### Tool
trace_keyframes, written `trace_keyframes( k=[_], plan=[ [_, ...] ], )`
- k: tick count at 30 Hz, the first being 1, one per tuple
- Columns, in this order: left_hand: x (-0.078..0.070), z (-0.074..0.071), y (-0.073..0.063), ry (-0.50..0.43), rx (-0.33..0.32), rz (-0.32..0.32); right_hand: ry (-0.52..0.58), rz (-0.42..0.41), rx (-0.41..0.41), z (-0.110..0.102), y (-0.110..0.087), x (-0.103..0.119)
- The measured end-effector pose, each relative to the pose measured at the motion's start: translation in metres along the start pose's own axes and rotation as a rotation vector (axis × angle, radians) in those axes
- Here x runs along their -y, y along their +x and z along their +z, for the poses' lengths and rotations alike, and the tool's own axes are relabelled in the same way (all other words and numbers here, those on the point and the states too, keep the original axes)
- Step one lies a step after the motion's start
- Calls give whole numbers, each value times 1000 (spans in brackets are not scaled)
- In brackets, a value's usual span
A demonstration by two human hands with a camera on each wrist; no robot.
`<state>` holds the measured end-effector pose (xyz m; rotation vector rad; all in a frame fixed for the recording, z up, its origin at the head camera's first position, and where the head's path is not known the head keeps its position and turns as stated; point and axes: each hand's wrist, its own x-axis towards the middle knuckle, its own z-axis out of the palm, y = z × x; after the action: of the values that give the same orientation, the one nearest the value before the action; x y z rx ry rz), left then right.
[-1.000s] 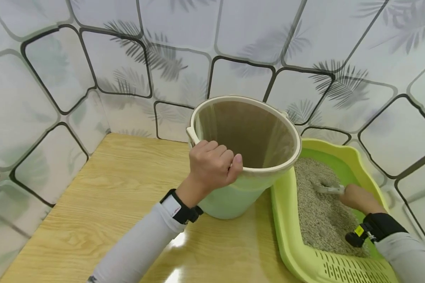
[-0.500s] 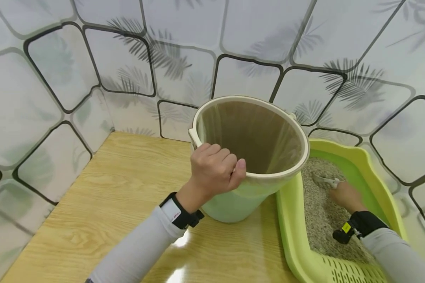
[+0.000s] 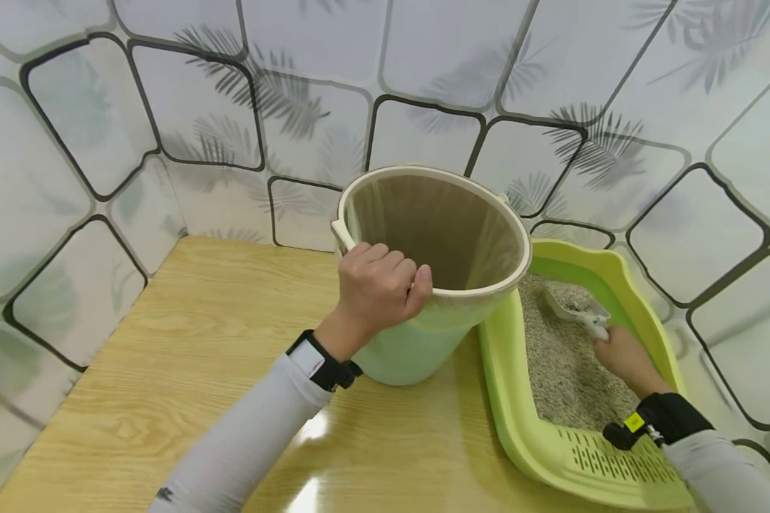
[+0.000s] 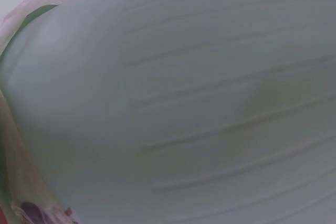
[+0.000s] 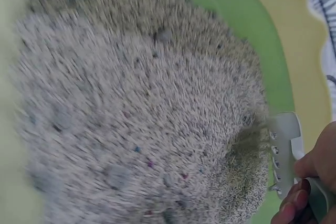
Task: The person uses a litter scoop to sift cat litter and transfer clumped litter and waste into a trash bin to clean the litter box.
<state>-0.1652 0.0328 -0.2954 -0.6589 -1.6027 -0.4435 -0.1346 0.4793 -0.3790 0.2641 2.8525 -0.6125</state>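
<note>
Wall (image 3: 70,178): leaf-patterned, cornered at left.
Worktop (image 3: 205,335): pale wood grain.
Left hand (image 3: 381,288): curled round the near-left rim of the bucket (image 3: 413,353).
Bucket: just beside the yellow-green tray (image 3: 508,385).
Scoop (image 3: 579,312): beyond the right hand (image 3: 625,360), above the tray's litter (image 3: 561,374).
Right hand: gripping the scoop's handle.

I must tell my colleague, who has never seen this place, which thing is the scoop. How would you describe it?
On the wooden table, to the right of the pale green bin, stands a yellow-green tray of grey-brown granules. Over the granules, the right hand grips the scoop. It is the whitish hand tool, far smaller than the bin or the tray.
</note>
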Motion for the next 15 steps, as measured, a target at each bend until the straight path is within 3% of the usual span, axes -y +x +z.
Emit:
trace_keyframes(
  k=[6, 15],
  plan=[
    [2, 4, -5, 12, 23, -6, 67, 31, -118, 13, -28, 13],
    [-2, 1, -2, 5, 4, -4, 145, 101, -279, 15, -47, 31]
  ],
)
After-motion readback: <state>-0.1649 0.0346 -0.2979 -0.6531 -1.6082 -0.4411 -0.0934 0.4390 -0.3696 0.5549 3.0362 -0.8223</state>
